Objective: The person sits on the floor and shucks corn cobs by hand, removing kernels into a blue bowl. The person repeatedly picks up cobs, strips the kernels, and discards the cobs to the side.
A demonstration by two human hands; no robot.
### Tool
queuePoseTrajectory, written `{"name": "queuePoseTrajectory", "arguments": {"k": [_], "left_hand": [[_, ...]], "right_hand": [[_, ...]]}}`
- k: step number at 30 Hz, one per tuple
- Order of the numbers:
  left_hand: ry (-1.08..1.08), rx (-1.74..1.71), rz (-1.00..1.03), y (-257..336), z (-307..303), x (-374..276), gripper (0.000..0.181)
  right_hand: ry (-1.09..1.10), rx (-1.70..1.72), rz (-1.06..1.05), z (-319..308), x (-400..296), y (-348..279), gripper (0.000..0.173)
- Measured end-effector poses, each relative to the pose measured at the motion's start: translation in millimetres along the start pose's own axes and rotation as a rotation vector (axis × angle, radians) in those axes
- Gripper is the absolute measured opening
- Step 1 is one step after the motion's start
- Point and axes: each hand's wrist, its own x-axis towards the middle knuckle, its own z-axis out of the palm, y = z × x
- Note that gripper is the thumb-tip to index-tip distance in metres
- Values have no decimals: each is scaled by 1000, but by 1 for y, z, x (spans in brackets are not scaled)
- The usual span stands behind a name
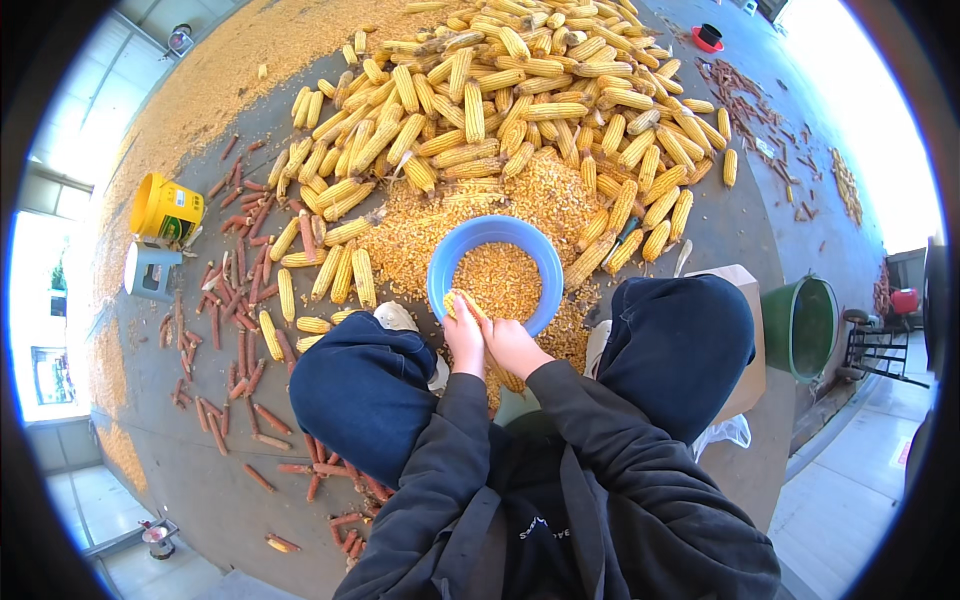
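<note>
My left hand [465, 341] and my right hand [516, 349] both grip one ear of corn [470, 304], held aslant over the near rim of a blue plastic basin [553, 281]. A reddish strip of bare cob shows along the ear's upper end, with yellow kernels beside it. Its lower end sticks out below my right hand. Loose corn kernels [499, 274] cover the basin's bottom. Around the basin spreads a bed of kernels [555, 187], and behind it rises a large heap of husked ears [480, 105]. My fingers hide the ear's middle.
Bare red cobs [244, 300] lie scattered at left, near a yellow bucket [154, 206] and a grey-blue plastic stool [152, 271]. A tool with a teal handle [628, 227] rests among ears right of the basin. At right stand a cardboard box [739, 360] and a green tub [780, 330].
</note>
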Motion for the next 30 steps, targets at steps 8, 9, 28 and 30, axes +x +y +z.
{"name": "queuePoseTrajectory", "arguments": {"k": [8,9,28,30], "left_hand": [[48,238,-65,16,1,-9,47],[59,266,-65,14,0,-8,47],[-186,-541,-86,32,4,-15,28],[-211,-602,-141,43,5,-22,29]], "right_hand": [[81,-71,-11,21,-3,12,12],[93,-82,-5,20,-3,13,11],[22,539,466,-37,5,-21,53],[148,561,428,-26,5,-18,50]]}}
